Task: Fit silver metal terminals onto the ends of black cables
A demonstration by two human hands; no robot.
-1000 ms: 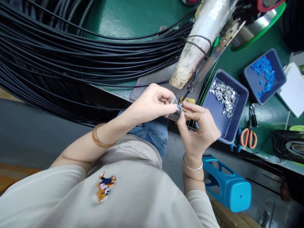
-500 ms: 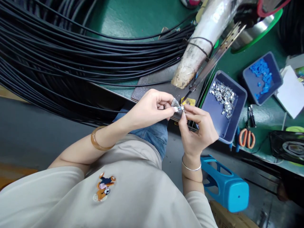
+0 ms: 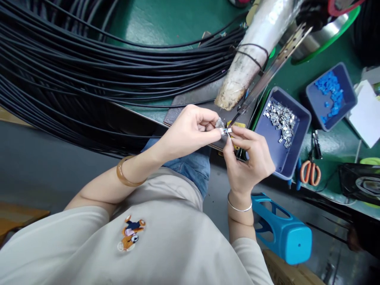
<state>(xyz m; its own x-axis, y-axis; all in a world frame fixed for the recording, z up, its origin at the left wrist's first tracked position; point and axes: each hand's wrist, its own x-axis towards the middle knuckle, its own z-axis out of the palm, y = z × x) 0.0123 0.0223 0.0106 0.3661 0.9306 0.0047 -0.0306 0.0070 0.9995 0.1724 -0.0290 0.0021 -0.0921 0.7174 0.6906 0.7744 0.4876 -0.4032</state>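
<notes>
My left hand is closed in a pinch at the end of a black cable, which seems to run in under the palm from the left. A worn grey covering wraps one of its fingertips. At those fingertips sits a small silver metal connector. My right hand pinches at the connector's right end; a thin pale strand shows near its thumb. Just above the connector is the dark tip of a soldering iron, its shaft slanting down from the upper right. Fingers hide the cable's end and the joint.
Coiled black cables spread across the upper left. A silver duct hangs over the bench. To the right are a bin of metal connectors, a bin of blue parts and orange-handled scissors. A blue stool stands below.
Both hands have risen slightly, bringing the connector up closer to the iron's tip. The pinches look the same. The view has shifted a little.
</notes>
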